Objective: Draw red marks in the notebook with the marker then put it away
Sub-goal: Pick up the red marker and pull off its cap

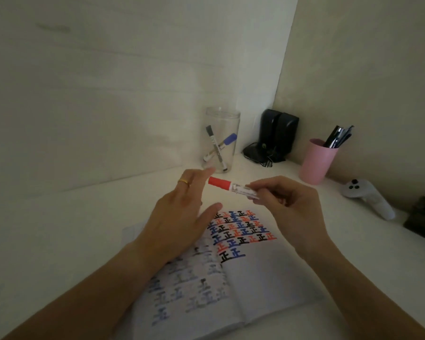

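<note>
An open notebook (pixel 255 278) lies on the white desk, its right page covered at the top with rows of black, blue and red marks. My right hand (pixel 287 204) holds a marker (pixel 231 186) by its white barrel above the notebook, with the red cap on and pointing left. My left hand (pixel 179 212) hovers just left of the cap with fingers spread, a gold ring on one finger, not touching the marker. Behind stands a clear glass jar (pixel 221 138) containing a black-capped and a blue-capped marker.
A pink cup (pixel 317 163) with dark pens stands at the right. Black speakers (pixel 275 136) sit in the corner. A white controller (pixel 368 197) and a dark object (pixel 422 222) lie at the far right. Walls close off the back and right.
</note>
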